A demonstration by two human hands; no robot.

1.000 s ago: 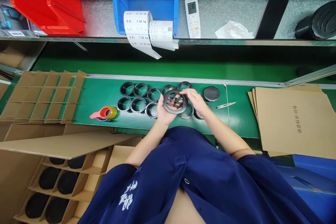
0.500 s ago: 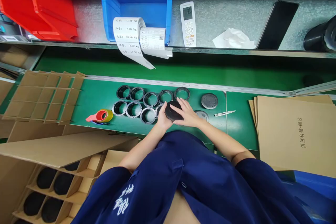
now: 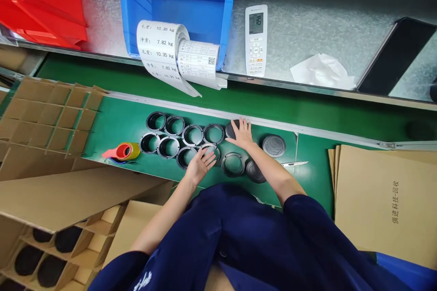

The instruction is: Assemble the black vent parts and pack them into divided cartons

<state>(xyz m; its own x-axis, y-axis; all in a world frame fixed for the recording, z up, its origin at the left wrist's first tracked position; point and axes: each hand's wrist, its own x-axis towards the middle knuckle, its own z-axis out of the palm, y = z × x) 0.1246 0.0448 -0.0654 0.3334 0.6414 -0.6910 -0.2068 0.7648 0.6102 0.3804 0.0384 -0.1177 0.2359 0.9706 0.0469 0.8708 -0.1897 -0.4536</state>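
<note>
My right hand (image 3: 241, 134) lies with spread fingers over a black round cap (image 3: 231, 129) at the right end of the back row of rings. The fingers partly cover the cap. Palm up and fingers apart, my left hand (image 3: 200, 166) holds nothing. It hovers by a black ring (image 3: 212, 150) in the front row, and I cannot tell whether it touches it. Several more black rings (image 3: 169, 147) stand in two rows to the left. Another ring (image 3: 233, 164) sits in front of my right hand. Two black caps lie to the right, one (image 3: 273, 146) whole, the other (image 3: 254, 171) partly behind my forearm.
A utility knife (image 3: 294, 163) and stacked cardboard sheets (image 3: 385, 200) lie right. At left are a tape roll (image 3: 127, 151), a cardboard divider (image 3: 51, 113) and a partitioned box (image 3: 82, 254) holding black discs. The shelf above carries a blue bin (image 3: 187, 9), labels and a remote (image 3: 256, 41).
The black cap held between both hands is now at the back row under my right hand. My left hand has let go and moved left, opening. The view has shifted closer.
</note>
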